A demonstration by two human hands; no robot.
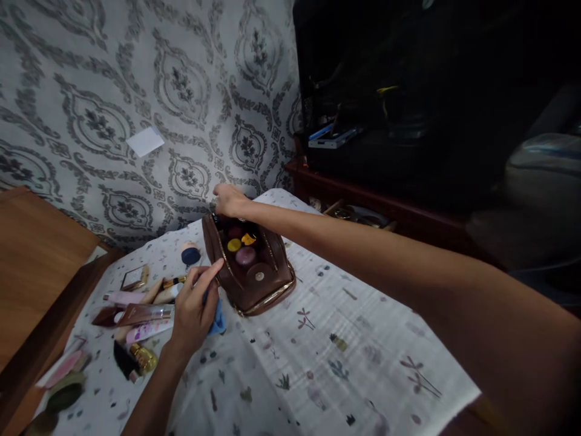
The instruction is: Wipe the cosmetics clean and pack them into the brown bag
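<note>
A brown zip-top cosmetic pouch (263, 284) lies unzipped on a white cloth with small printed plants (345, 351). Round yellow, pink and dark items show inside it. My right hand (229, 201) reaches across and grips the pouch's far end, fingers curled over the rim. My left hand (194, 312) is at the pouch's near-left edge, fingers pinched on that edge, with a blue object (218, 321) held under the palm.
Several tubes, bottles and compacts (136, 315) lie scattered left of the pouch, with a small blue-capped jar (190, 253) behind them. A wooden surface (36, 254) is at far left, patterned wall behind, and a dark cabinet and shelf (363, 200) at the right.
</note>
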